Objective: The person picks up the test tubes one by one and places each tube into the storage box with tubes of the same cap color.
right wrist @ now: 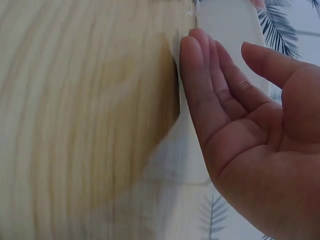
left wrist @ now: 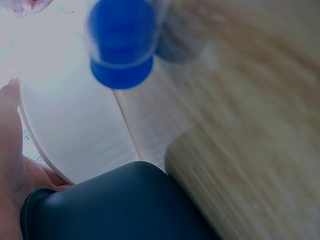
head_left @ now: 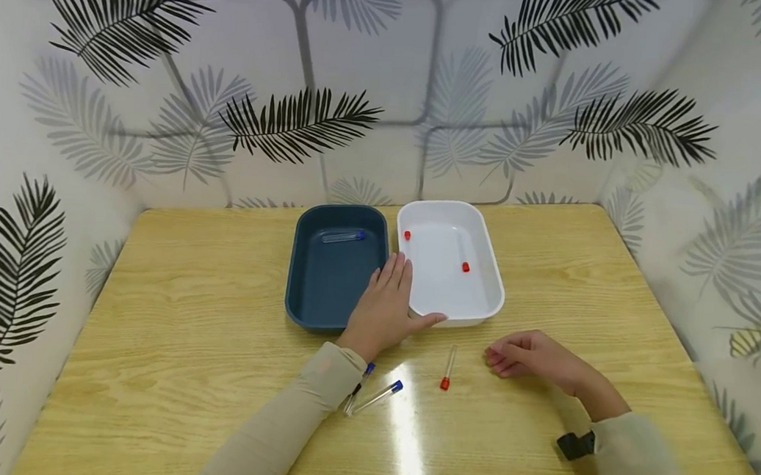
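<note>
My left hand (head_left: pixel 385 304) lies with straight fingers over the adjoining rims of a dark blue tray (head_left: pixel 331 285) and a white tray (head_left: pixel 443 293), thumb spread along the white one's front. On the table, a clear tube with a red cap (head_left: pixel 446 382) lies between my hands. My right hand (head_left: pixel 531 358), just right of that tube, has loosely bent fingers; the right wrist view shows nothing in its palm (right wrist: pixel 250 130). Beside my left sleeve lie two blue-capped tubes (head_left: pixel 377 397), one partly hidden. A blue cap (left wrist: pixel 122 45) looms close in the left wrist view.
The dark blue tray holds one blue-capped tube (head_left: pixel 344 237). Inside the white tray are two red caps (head_left: pixel 465 267); any clear tubes attached to them hardly show. Behind the wooden table (head_left: pixel 205 284) hangs a leaf-patterned cloth (head_left: pixel 392 69), which also flanks both sides.
</note>
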`<state>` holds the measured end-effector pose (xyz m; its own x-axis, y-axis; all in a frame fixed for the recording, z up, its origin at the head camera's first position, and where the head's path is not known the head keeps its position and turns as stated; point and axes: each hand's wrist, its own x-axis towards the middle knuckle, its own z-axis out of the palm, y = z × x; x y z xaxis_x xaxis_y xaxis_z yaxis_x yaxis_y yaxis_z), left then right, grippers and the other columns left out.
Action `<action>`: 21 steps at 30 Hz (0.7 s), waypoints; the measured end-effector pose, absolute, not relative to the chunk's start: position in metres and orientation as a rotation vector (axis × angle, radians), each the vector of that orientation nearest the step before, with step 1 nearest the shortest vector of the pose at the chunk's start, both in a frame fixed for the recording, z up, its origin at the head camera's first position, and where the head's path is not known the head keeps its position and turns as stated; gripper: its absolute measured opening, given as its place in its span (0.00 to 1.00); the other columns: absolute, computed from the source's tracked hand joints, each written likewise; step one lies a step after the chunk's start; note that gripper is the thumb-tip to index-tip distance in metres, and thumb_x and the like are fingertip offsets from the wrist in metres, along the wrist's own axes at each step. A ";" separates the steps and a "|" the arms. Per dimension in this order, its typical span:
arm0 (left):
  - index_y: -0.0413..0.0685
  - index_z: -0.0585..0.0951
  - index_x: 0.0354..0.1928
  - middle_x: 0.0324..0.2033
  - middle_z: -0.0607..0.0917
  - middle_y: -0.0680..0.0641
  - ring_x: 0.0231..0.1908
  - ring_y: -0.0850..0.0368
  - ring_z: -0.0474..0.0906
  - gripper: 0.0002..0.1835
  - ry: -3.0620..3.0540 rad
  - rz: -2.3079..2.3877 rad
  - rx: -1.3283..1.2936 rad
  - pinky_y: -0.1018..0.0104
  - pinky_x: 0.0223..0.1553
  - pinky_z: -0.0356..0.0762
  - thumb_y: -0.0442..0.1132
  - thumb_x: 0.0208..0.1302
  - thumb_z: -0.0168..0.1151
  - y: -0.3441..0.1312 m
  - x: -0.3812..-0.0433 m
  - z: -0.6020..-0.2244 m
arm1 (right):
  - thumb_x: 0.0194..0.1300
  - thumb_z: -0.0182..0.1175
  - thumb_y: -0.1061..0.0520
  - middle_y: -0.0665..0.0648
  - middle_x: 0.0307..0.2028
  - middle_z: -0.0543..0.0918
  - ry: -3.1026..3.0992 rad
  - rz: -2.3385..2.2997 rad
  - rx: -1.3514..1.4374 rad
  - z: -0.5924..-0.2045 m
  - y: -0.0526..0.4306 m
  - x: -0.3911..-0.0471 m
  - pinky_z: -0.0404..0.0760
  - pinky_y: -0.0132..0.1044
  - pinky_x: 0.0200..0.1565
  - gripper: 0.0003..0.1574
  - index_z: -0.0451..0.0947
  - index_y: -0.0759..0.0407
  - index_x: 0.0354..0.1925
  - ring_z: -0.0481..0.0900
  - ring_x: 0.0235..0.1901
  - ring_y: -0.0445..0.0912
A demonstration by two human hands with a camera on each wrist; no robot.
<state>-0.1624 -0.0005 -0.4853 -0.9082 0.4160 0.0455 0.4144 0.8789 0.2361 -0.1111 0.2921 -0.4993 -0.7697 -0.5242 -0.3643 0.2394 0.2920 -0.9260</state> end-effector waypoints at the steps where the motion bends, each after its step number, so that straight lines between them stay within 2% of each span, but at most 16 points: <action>1: 0.41 0.47 0.72 0.72 0.44 0.44 0.70 0.53 0.34 0.61 3.039 0.381 0.666 0.55 0.67 0.39 0.83 0.48 0.31 -0.001 -0.162 -0.486 | 0.70 0.51 0.53 0.65 0.42 0.81 1.947 -1.519 -0.258 -0.500 0.288 -0.111 0.79 0.41 0.44 0.25 0.73 0.76 0.50 0.81 0.40 0.51; 21: 0.41 0.47 0.72 0.72 0.45 0.44 0.70 0.53 0.34 0.62 3.036 0.372 0.655 0.55 0.67 0.40 0.83 0.47 0.29 -0.001 -0.162 -0.484 | 0.67 0.56 0.54 0.56 0.26 0.82 2.301 -1.240 -0.224 -0.485 0.239 -0.101 0.81 0.37 0.31 0.17 0.81 0.67 0.32 0.80 0.27 0.46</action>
<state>-0.1618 -0.0007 -0.4839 -0.9123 0.4079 0.0367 0.4047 0.8841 0.2336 -0.1013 0.2393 -0.4852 -0.8550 -0.3740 -0.3593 0.0943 0.5692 -0.8168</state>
